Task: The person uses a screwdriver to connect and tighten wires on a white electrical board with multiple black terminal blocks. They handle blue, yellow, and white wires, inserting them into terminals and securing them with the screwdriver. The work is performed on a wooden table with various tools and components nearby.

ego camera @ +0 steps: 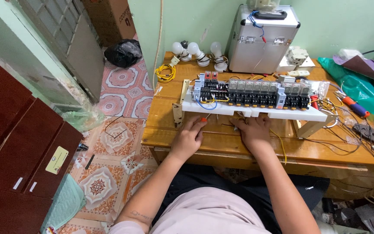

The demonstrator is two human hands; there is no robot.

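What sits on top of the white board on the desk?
On the white board: a row of relays on black terminal sockets, with yellow and blue wires. Its underside wiring is hidden.

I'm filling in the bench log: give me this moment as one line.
left hand: on screwdriver | right hand: on yellow wire | white board: carries relay row | wooden table
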